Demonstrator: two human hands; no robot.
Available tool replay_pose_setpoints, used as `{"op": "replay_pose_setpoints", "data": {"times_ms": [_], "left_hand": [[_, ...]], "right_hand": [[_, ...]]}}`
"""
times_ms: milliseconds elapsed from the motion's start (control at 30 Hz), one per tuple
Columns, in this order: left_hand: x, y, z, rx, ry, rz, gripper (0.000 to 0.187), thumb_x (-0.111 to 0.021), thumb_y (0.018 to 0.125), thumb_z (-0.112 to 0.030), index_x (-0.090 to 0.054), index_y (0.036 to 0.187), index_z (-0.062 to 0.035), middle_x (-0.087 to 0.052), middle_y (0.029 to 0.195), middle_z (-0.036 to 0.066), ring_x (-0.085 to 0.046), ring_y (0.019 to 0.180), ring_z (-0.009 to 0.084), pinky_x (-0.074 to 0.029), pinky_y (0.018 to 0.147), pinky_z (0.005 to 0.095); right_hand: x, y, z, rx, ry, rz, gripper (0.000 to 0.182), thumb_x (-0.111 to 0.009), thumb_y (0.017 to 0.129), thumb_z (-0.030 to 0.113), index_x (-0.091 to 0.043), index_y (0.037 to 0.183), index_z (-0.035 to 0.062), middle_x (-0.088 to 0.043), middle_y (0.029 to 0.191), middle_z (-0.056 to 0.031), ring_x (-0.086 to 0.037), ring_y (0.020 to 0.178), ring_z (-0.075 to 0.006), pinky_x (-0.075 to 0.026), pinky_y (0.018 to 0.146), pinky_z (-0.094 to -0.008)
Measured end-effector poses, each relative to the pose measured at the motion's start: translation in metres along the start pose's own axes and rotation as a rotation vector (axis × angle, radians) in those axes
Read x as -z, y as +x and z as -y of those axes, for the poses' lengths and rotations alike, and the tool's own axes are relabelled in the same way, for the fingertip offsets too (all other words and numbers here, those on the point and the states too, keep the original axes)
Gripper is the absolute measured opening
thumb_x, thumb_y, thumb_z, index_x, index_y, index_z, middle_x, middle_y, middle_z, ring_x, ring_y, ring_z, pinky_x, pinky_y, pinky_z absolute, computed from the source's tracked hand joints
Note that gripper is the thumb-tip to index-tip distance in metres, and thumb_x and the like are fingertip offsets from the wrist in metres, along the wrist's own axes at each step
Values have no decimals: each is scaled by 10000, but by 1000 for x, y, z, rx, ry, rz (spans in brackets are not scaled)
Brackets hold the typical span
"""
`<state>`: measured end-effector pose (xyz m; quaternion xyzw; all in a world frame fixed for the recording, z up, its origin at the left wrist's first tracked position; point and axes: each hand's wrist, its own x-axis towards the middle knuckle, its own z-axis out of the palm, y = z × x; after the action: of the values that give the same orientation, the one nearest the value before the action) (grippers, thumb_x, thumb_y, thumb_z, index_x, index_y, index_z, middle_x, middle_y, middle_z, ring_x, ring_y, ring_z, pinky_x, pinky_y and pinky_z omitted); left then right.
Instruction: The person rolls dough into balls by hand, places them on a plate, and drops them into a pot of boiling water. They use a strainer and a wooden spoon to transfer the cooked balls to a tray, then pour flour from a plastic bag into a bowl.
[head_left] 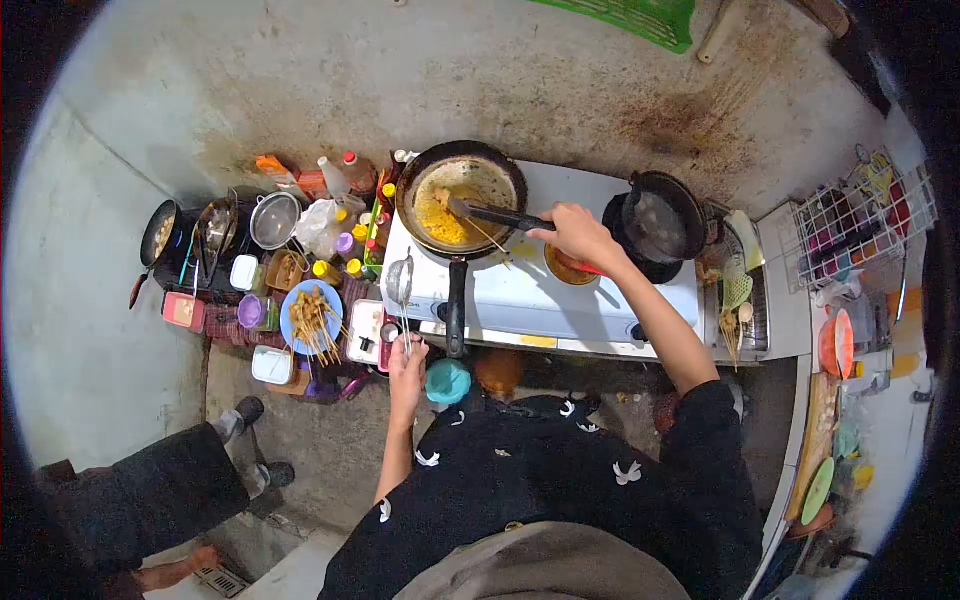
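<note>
Hands closed around handles: the right hand (580, 236) grips black tongs (497, 216), the left hand (407, 368) a strainer (399, 282). On the white stove (590, 312) sits the frying pan (500, 174), tong tips inside at yellow food (443, 225); the strainer is just beside the pan.

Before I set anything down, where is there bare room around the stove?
On the stove, beyond the right hand, between the frying pan and black pot; a strip before the small bowl also looks bare. Left of the stove, jars and bottles crowd near the blue plate.
</note>
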<state>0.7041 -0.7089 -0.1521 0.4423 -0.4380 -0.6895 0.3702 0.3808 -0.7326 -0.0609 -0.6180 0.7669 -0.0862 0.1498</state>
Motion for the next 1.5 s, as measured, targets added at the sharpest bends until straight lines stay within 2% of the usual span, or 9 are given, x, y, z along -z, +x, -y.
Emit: {"op": "replay_pose_setpoints", "data": {"times_ms": [233,400,500,667,867,967,1133,1333,1500], "left_hand": [[-5,0,1,1,-1,-8,114,-497,820,-84,-441,916,-111,-308,527,-95,-246,392,-2,-169,338,169],[-6,-4,-3,45,-8,-21,116,-498,815,-76,-443,912,-110,-318,543,-87,-247,400,1,-173,343,171],[-5,-4,-3,22,15,-20,113,-496,815,-71,-443,909,-105,-319,544,-88,-248,403,1,-173,346,172],[-2,-2,-1,-9,-24,-2,111,-500,815,-70,-442,906,-98,-327,550,-91,-250,403,0,-171,347,173],[-1,-3,1,5,-24,-25,117,-511,813,-83,-440,904,-103,-331,558,-95,-251,404,-2,-173,347,171],[0,-3,2,-3,-23,-36,123,-518,811,-92,-439,904,-109,-328,558,-96,-255,409,-4,-172,348,169],[-3,-4,0,3,-10,-27,125,-519,811,-97,-438,904,-116,-323,555,-96,-260,416,-4,-172,350,167],[-4,-4,-1,21,11,-16,122,-512,812,-91,-433,902,-117,-313,552,-96,-254,413,-1,-175,349,169],[-3,-4,0,26,-3,-5,120,-510,816,-96,-432,904,-119,-321,555,-94,-264,418,1,-177,351,169]], "right_hand": [[11,-11,4,-71,78,30,462,-582,739,407,-598,989,19,-564,987,-211,-528,936,-361,-409,830,-406],[-9,-13,10,53,-75,-164,427,-598,729,375,-593,992,39,-559,951,-159,-561,859,-339,-458,743,-412],[-13,-17,24,59,-150,-153,410,-600,727,356,-590,985,38,-548,923,-141,-573,826,-324,-471,700,-410],[-28,9,2,68,14,-182,385,-588,745,330,-594,989,31,-574,968,-163,-567,843,-353,-455,740,-419],[-17,25,-4,-32,228,57,422,-512,791,396,-606,965,23,-591,904,-213,-554,869,-366,-430,787,-410],[-21,26,-5,-23,176,69,423,-497,798,396,-598,983,29,-583,919,-220,-554,869,-365,-431,784,-410],[-29,13,5,56,9,-178,366,-524,794,352,-606,902,12,-582,896,-194,-561,831,-367,-446,731,-436],[-20,9,11,80,-57,-247,314,-567,766,310,-605,848,9,-582,875,-179,-572,801,-358,-460,679,-445],[-15,12,9,31,-87,-183,337,-550,780,310,-603,947,23,-556,931,-151,-561,788,-359,-454,693,-428]]}}
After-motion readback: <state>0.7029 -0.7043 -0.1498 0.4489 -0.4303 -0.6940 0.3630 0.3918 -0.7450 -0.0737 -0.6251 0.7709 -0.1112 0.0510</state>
